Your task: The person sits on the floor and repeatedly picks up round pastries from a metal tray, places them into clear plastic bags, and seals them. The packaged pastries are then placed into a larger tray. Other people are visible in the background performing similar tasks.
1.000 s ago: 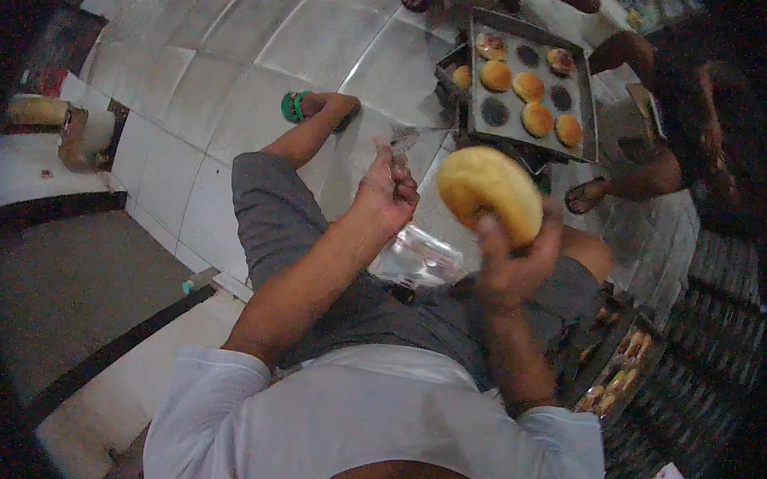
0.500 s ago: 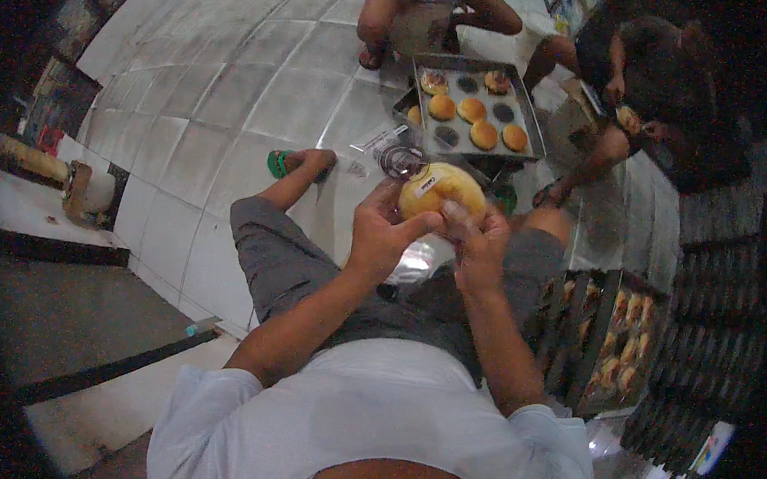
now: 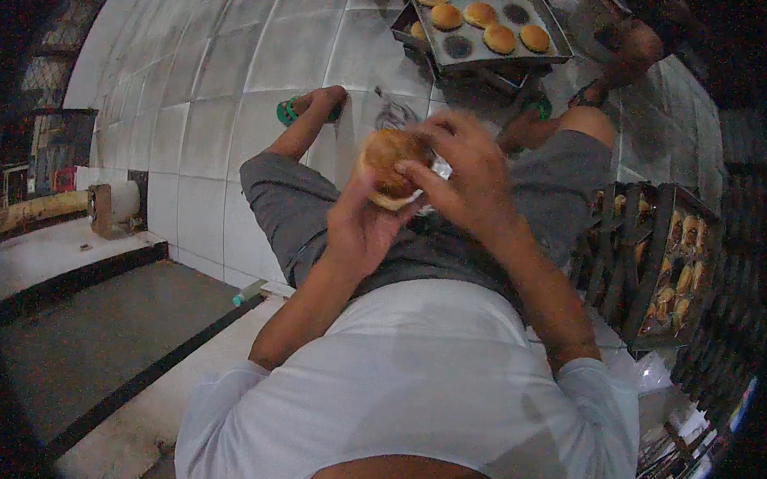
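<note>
A round browned bun (image 3: 390,152) lies in my left hand (image 3: 364,230), which cups it from below and from the left, in front of my lap. My right hand (image 3: 475,171), partly blurred, is bent over the bun's right side. Its thumb presses on the brown face and the fingers reach round the far edge. A pale, shiny patch shows between the right palm and the bun; I cannot make out whether it is a wrapper.
Ahead, a dark metal baking tray (image 3: 512,62) holds several round buns, stacked over another tray. At right stands a tray of long filled breads (image 3: 685,275) beside dark racks. A grey slab (image 3: 101,331) lies at left. Another person's leg (image 3: 630,62) is at far right.
The bun has turned from its pale, labelled side to a browned face and come slightly lower left. My right hand has shifted over it. The view has tilted, moving the trays upward.
</note>
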{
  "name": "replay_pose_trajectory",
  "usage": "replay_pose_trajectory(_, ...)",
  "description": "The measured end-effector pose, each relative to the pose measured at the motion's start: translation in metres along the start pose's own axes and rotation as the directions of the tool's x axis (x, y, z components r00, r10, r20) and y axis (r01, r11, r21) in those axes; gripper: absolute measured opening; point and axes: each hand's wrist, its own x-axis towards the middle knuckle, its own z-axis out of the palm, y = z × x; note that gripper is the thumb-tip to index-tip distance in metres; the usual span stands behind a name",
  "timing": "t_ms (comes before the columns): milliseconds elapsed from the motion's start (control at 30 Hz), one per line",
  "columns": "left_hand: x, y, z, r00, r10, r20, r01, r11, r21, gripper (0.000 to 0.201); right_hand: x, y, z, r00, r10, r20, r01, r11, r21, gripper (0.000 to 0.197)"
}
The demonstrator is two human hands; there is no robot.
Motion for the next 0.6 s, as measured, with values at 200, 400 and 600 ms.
replay_pose_trajectory(200, -0.020, 0.024, 0.020, 1.000, 0.008, -0.004, -0.003, 0.706, 0.708, 0.039, 0.011, -0.004, -0.010, 0.993, -0.066, -0.101, 0.069, 0.997, 0.029, 0.012)
replay_pose_trajectory(400, -0.014, 0.007, -0.022, 0.985, 0.073, 0.155, -0.167, 0.610, 0.775, 0.053, -0.004, 0.026, -0.005, 0.999, 0.019, -0.028, -0.018, 0.999, 0.030, 0.006)
replay_pose_trajectory(600, 0.041, -0.020, -0.043, 0.912, -0.398, 0.099, 0.397, 0.917, 0.032, 0.095, -0.009, -0.023, -0.043, 0.999, -0.044, 0.023, 0.040, 0.983, 0.181, 0.011)
